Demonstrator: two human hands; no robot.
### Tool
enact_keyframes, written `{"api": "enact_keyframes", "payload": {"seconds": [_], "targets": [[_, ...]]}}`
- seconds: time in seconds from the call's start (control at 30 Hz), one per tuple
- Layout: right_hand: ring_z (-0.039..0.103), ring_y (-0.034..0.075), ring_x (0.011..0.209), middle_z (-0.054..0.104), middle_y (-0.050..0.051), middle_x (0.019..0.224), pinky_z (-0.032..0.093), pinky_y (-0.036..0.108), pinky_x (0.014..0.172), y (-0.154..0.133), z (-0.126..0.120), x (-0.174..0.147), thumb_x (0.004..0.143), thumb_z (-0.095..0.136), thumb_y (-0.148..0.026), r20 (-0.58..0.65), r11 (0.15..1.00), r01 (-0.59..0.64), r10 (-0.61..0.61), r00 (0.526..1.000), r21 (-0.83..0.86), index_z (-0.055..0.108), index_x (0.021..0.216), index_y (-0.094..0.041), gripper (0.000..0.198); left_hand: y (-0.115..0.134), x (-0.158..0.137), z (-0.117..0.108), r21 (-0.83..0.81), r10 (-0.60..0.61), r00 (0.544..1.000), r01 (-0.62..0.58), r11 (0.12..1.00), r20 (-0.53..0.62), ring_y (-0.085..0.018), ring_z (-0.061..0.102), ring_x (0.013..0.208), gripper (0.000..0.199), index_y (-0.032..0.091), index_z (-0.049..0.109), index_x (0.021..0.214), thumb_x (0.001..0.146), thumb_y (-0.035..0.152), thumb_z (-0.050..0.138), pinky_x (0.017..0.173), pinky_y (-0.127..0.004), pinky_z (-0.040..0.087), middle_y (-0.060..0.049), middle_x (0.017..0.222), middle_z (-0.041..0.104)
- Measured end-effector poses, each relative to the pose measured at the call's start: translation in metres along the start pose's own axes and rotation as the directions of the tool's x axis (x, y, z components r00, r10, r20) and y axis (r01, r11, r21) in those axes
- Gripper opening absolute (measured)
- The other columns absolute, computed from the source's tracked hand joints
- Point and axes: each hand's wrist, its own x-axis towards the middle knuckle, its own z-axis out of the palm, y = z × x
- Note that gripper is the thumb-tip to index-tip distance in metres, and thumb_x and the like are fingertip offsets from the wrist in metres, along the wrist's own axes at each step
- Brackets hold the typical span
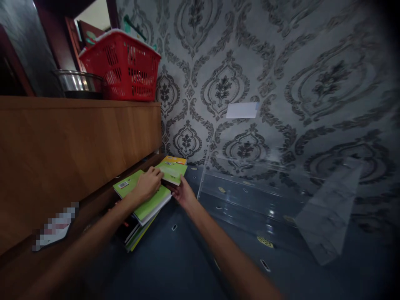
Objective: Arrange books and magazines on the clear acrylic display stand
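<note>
A small green book (pixel 173 170) is held between both hands above the end of a stack of books. My right hand (pixel 185 192) grips its near right corner, thumb on the edge and fingers beneath. At its left edge my left hand (pixel 149 183) has its fingers curled onto the cover; the fingertips are partly hidden. Below, a larger green book (pixel 153 206) with a barcode label tops the uneven stack (pixel 133 239). Just behind the held book shows an orange-yellow book (pixel 176 159).
Right of my hands stands a clear stepped plastic rack (pixel 246 193) against patterned wallpaper, with a white label (pixel 242 110). A wooden cabinet (pixel 78 146) borders the left, bearing a red basket (pixel 131 71) and a metal pot (pixel 79 81). Dark blue patterned cloth (pixel 175 258) covers the surface.
</note>
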Motion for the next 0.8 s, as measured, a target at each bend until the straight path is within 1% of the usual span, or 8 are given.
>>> {"api": "enact_keyframes", "payload": {"seconds": [0.17, 0.27, 0.43, 0.47, 0.53, 0.6, 0.67, 0.8], "targets": [[0.059, 0.011, 0.043, 0.067, -0.002, 0.057, 0.041, 0.017, 0.034, 0.008, -0.003, 0.020, 0.087, 0.064, -0.019, -0.039, 1.000, 0.023, -0.022, 0.999, 0.012, 0.062, 0.086, -0.016, 0.004, -0.004, -0.015, 0.010, -0.142, 0.053, 0.998, -0.056, 0.988, -0.023, -0.028, 0.050, 0.114, 0.031, 0.019, 0.062, 0.116, 0.090, 0.015, 0.045, 0.084, -0.040, 0.052, -0.011, 0.117, 0.062], [0.059, 0.011, 0.042, 0.067, -0.002, 0.056, 0.044, 0.017, 0.035, 0.010, -0.008, 0.023, 0.082, 0.068, -0.012, -0.068, 0.999, 0.039, -0.040, 0.997, -0.004, 0.061, 0.084, -0.016, 0.008, -0.015, -0.013, 0.021, -0.329, 0.027, 0.995, -0.056, 0.943, -0.093, -0.025, 0.054, 0.112, 0.034, 0.019, 0.064, 0.113, 0.086, 0.012, 0.045, 0.095, -0.041, 0.048, -0.009, 0.116, 0.064], [0.060, 0.011, 0.043, 0.068, -0.002, 0.059, 0.044, 0.017, 0.037, 0.004, -0.015, 0.017, 0.079, 0.071, -0.012, -0.058, 0.997, 0.078, -0.079, 0.995, -0.017, 0.061, 0.081, -0.017, 0.012, -0.028, -0.002, 0.035, -0.601, -0.270, 0.954, 0.142, 0.787, -0.129, -0.026, 0.058, 0.112, 0.033, 0.016, 0.061, 0.117, 0.089, 0.025, 0.046, 0.099, -0.044, 0.047, -0.011, 0.118, 0.064], [0.060, 0.010, 0.044, 0.068, -0.002, 0.060, 0.044, 0.017, 0.037, 0.003, -0.016, 0.014, 0.079, 0.072, -0.013, -0.048, 0.996, 0.089, -0.089, 0.995, -0.017, 0.061, 0.081, -0.017, 0.012, -0.029, 0.000, 0.036, -0.678, -0.324, 0.941, 0.177, 0.713, -0.095, -0.026, 0.061, 0.107, 0.034, 0.015, 0.060, 0.117, 0.089, 0.029, 0.048, 0.095, -0.042, 0.049, -0.011, 0.114, 0.065], [0.060, 0.010, 0.045, 0.069, -0.002, 0.062, 0.044, 0.018, 0.037, 0.003, -0.018, 0.005, 0.080, 0.071, -0.015, -0.021, 0.994, 0.108, -0.108, 0.994, -0.016, 0.062, 0.083, -0.018, 0.010, -0.030, 0.003, 0.036, -0.842, -0.382, 0.923, 0.244, 0.480, 0.050, -0.020, 0.065, 0.088, 0.038, 0.014, 0.057, 0.120, 0.087, 0.034, 0.053, 0.076, -0.034, 0.055, -0.009, 0.103, 0.068], [0.061, 0.011, 0.047, 0.071, -0.001, 0.065, 0.044, 0.018, 0.037, 0.006, -0.020, -0.006, 0.079, 0.072, -0.017, 0.017, 0.993, 0.119, -0.118, 0.993, -0.023, 0.064, 0.087, -0.018, 0.011, -0.030, 0.003, 0.033, -0.926, -0.327, 0.912, 0.322, 0.198, 0.247, -0.014, 0.063, 0.066, 0.042, 0.012, 0.056, 0.121, 0.085, 0.033, 0.056, 0.054, -0.024, 0.051, -0.007, 0.094, 0.068], [0.061, 0.012, 0.048, 0.074, 0.001, 0.071, 0.043, 0.020, 0.037, 0.011, -0.022, -0.019, 0.077, 0.075, -0.021, 0.063, 0.991, 0.126, -0.124, 0.990, -0.035, 0.066, 0.092, -0.017, 0.018, -0.027, -0.001, 0.028, -0.922, -0.198, 0.902, 0.387, -0.020, 0.383, -0.012, 0.060, 0.058, 0.044, 0.011, 0.058, 0.118, 0.080, 0.032, 0.063, 0.043, -0.020, 0.044, -0.007, 0.090, 0.069], [0.068, 0.016, 0.060, 0.078, 0.006, 0.089, 0.049, 0.023, 0.045, 0.021, -0.032, -0.050, 0.072, 0.080, -0.029, 0.139, 0.989, 0.137, -0.128, 0.982, -0.061, 0.070, 0.101, -0.017, 0.034, -0.011, -0.021, 0.019, -0.898, -0.067, 0.917, 0.369, -0.241, 0.394, -0.016, 0.067, 0.066, 0.058, 0.012, 0.059, 0.120, 0.069, 0.032, 0.078, 0.047, -0.023, 0.052, -0.011, 0.100, 0.073]]}}
